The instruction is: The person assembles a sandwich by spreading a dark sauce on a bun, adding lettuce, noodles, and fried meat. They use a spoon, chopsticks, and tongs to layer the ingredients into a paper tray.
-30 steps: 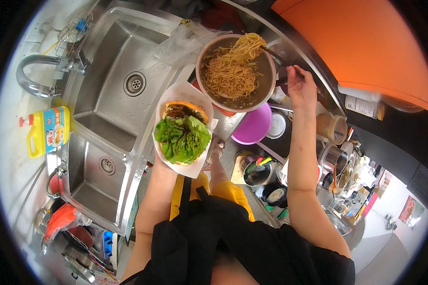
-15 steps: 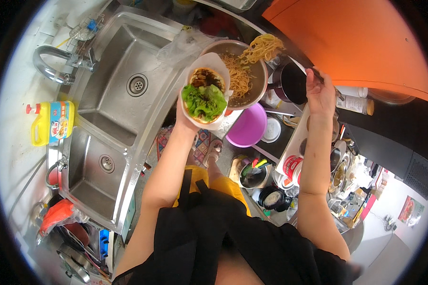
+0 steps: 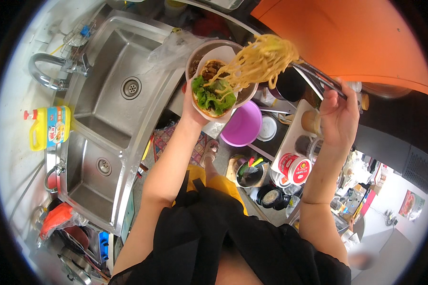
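Note:
My left hand (image 3: 195, 108) is closed around a flatbread wrap (image 3: 215, 112) in white paper. Green lettuce (image 3: 209, 96) and a dark filling show in its open mouth. My right hand (image 3: 338, 110) grips dark metal tongs (image 3: 321, 77), holding a big clump of yellow noodles (image 3: 263, 61) at their far end. Loose strands hang from the clump down onto the lettuce and filling. Behind and partly under the wrap is a round metal bowl (image 3: 193, 61), whose contents are mostly hidden.
A double steel sink (image 3: 110, 71) with a curved faucet (image 3: 45, 71) lies to the left, beside a yellow detergent jug (image 3: 52, 127). Below the wrap stands a purple basin (image 3: 242, 124). An orange panel (image 3: 347, 42) fills the upper right. Red-and-white tubs (image 3: 297, 170) stand near my right forearm.
My right hand has turned and come lower, bringing the tongs into clear view. The noodle clump has moved nearer and now trails onto the wrap. The wrap has shifted slightly right.

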Action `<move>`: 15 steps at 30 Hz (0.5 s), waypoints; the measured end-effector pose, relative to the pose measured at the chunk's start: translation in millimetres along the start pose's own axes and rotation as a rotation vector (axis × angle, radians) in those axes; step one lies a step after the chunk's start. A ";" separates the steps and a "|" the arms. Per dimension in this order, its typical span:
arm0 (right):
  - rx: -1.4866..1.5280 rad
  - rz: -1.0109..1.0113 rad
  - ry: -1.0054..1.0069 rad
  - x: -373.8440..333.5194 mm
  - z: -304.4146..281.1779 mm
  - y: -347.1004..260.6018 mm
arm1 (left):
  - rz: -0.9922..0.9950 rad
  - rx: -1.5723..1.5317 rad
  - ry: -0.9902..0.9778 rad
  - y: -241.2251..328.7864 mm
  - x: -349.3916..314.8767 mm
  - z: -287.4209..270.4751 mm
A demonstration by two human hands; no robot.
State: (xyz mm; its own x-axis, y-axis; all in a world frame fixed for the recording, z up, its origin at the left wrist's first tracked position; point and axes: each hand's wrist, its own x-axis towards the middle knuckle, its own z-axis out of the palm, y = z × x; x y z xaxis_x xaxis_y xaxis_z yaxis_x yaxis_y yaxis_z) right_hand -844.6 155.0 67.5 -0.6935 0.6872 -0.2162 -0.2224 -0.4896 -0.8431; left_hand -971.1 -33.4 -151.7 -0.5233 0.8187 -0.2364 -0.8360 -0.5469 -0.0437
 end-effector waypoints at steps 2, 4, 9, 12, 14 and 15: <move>-0.041 0.036 -0.024 -2.5 -0.5 5.7 | -0.018 -0.007 -0.021 -0.8 -7.5 6.0; -0.099 0.049 -0.031 -2.6 -6.9 18.3 | -0.046 -0.091 -0.014 -1.4 -16.9 21.0; -0.657 -0.124 -0.279 -30.6 23.3 54.5 | -0.069 -0.123 -0.042 -4.5 -33.2 26.1; -0.806 -0.183 -0.350 -41.4 45.5 48.9 | -0.023 -0.064 0.030 -3.9 -40.1 30.7; -0.818 -0.215 -0.321 -45.5 56.5 30.9 | 0.023 0.009 0.021 -2.9 -45.4 41.7; -0.826 -0.218 -0.251 -49.6 61.5 22.8 | 0.057 0.060 0.031 -3.6 -47.6 49.9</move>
State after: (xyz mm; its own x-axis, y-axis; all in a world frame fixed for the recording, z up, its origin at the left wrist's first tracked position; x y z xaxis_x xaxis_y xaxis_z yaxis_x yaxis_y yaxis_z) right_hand -857.4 76.8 89.3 -0.8447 0.5348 0.0235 0.1304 0.2481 -0.9599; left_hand -951.4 -61.6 -91.9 -0.5658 0.7800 -0.2672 -0.8138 -0.5804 0.0289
